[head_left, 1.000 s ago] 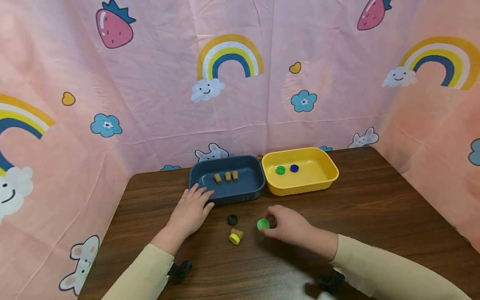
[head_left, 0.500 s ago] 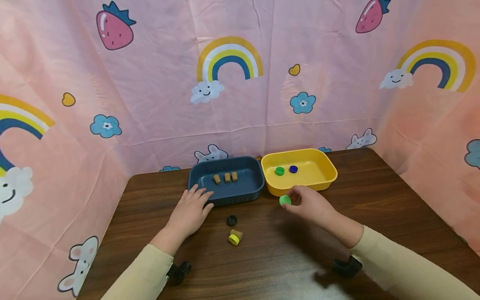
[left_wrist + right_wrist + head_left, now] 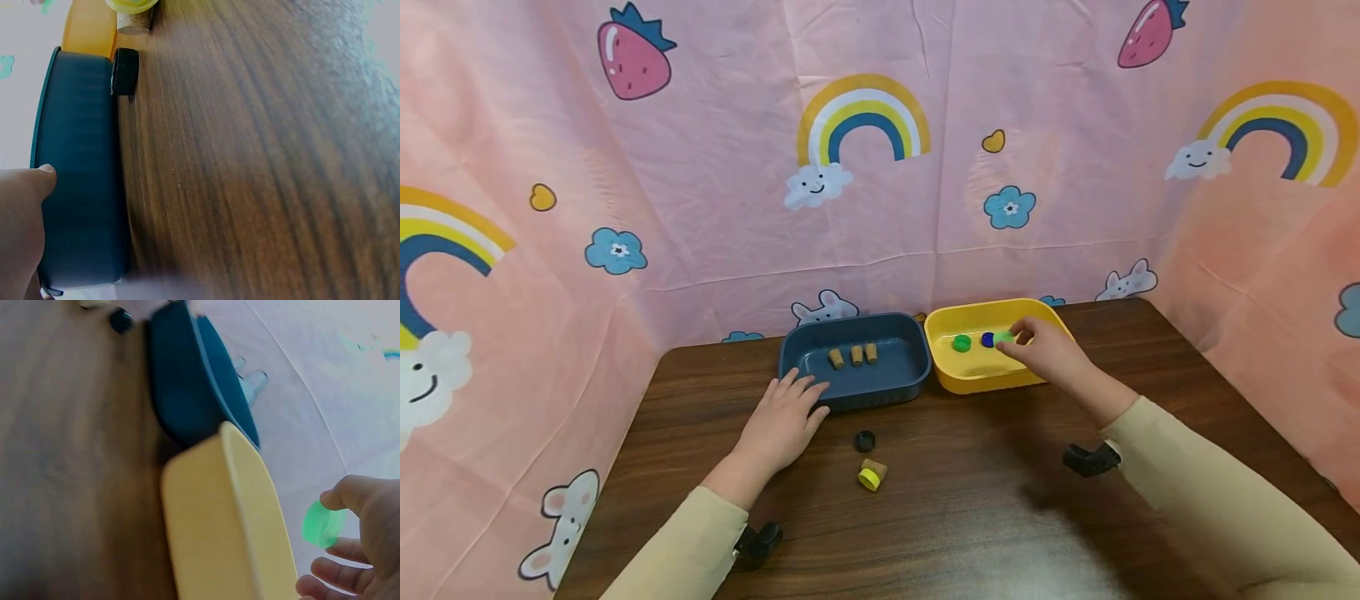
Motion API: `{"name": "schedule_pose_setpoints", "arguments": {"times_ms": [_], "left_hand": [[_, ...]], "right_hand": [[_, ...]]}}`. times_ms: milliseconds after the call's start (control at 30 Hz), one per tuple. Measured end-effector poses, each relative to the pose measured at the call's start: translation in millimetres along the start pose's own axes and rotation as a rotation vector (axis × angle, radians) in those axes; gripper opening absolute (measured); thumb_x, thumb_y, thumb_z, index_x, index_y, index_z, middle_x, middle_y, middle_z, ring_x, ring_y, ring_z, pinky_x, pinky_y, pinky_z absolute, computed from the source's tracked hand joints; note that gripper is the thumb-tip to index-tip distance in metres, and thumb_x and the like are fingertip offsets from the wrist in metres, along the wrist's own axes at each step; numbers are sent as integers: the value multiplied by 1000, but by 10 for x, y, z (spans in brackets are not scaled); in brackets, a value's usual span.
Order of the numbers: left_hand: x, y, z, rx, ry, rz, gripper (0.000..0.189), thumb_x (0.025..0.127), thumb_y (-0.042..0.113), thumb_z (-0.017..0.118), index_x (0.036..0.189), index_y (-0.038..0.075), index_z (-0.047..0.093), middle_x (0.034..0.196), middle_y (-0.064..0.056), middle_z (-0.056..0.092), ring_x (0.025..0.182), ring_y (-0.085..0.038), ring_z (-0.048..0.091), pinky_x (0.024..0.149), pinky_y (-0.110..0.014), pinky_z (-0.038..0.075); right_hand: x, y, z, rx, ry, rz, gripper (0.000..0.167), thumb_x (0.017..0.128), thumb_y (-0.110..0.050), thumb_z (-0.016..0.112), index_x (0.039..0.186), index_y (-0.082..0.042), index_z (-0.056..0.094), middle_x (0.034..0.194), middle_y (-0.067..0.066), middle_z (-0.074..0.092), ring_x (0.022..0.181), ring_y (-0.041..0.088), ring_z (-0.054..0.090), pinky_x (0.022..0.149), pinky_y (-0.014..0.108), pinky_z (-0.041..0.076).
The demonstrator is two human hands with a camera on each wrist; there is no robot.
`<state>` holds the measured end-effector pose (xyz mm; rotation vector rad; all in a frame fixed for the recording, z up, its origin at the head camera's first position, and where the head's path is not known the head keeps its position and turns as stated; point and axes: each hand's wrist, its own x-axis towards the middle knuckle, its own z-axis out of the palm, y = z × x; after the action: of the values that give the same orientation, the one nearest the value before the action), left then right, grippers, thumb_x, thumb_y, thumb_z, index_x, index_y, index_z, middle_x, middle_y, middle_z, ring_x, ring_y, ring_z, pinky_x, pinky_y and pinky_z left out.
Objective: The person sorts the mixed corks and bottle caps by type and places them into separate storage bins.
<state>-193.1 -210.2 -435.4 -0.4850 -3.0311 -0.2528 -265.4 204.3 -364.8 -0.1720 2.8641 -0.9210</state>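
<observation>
Over the yellow tray (image 3: 970, 382), my right hand (image 3: 1043, 350) pinches a light green bottle cap (image 3: 323, 524) between thumb and fingers. A darker green cap (image 3: 962, 342) and a blue cap (image 3: 988, 339) lie inside that tray, the blue one beside the held cap in the head view. My left hand (image 3: 778, 425) rests with spread fingers on the near left rim of the dark blue tray (image 3: 891, 388), which holds several corks (image 3: 857, 355). In front of the trays are a black cap (image 3: 864, 441) and a yellow cap (image 3: 869, 478) against a cork (image 3: 875, 467).
Both trays stand side by side at the back of the brown wooden table (image 3: 925, 533). A pink patterned cloth (image 3: 722, 167) hangs behind and at the sides. A black wrist camera (image 3: 1092, 459) sits under the right sleeve, another (image 3: 758, 543) by the left.
My right hand has carried the light green cap from the middle of the table, up and rightward, to over the yellow tray. The left hand stays on the blue tray.
</observation>
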Motion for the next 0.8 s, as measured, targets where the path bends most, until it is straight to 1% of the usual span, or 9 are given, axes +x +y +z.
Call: {"name": "schedule_pose_setpoints", "arguments": {"times_ms": [167, 233, 333, 433, 633, 733, 800], "left_hand": [[5, -3, -6, 8, -19, -10, 50, 104, 39, 51, 148, 16, 49, 153, -14, 42, 148, -36, 22, 120, -57, 14], [6, -1, -10, 8, -19, -10, 50, 104, 39, 51, 148, 15, 49, 152, -14, 42, 148, -37, 23, 120, -57, 14], [4, 7, -17, 12, -14, -9, 49, 104, 39, 51, 147, 16, 50, 152, -14, 43, 147, -37, 24, 120, -57, 16], [3, 2, -7, 18, -13, -11, 49, 104, 39, 51, 147, 16, 50, 152, -14, 44, 147, -37, 24, 119, -57, 17], [3, -8, -4, 19, -25, -14, 50, 104, 40, 50, 148, 16, 49, 152, -14, 42, 148, -37, 23, 120, -57, 15], [5, 0, -10, 15, -27, -14, 50, 104, 39, 51, 148, 16, 49, 152, -14, 42, 148, -37, 23, 120, -58, 14], [8, 4, -9, 13, -31, -17, 50, 104, 39, 52, 148, 16, 49, 153, -14, 42, 148, -37, 22, 120, -57, 14]], "right_hand": [[243, 41, -128, 5, -6, 24, 57, 96, -48, 61, 126, 0, 54, 126, 25, 56, 109, 40, 56, 90, 51, 52], [328, 51, -166, 11, -11, 35, 57, 97, -48, 60, 127, 0, 54, 129, 26, 55, 114, 42, 55, 94, 54, 50], [444, 61, -216, 33, -35, 67, 60, 97, -48, 60, 130, 1, 52, 132, 27, 53, 112, 41, 57, 94, 52, 51], [530, 71, -249, 57, -69, 99, 64, 97, -49, 59, 133, 2, 49, 130, 26, 53, 109, 41, 59, 91, 49, 53], [646, 110, -234, 85, -99, 141, 60, 99, -43, 58, 133, 4, 47, 129, 27, 51, 112, 44, 59, 95, 50, 52], [708, 169, -175, 62, -106, 168, 59, 99, -40, 58, 136, 5, 44, 131, 27, 50, 111, 43, 58, 96, 51, 52], [750, 215, -125, 11, -110, 178, 59, 99, -38, 58, 137, 5, 44, 132, 27, 50, 109, 41, 59, 94, 51, 52]]}}
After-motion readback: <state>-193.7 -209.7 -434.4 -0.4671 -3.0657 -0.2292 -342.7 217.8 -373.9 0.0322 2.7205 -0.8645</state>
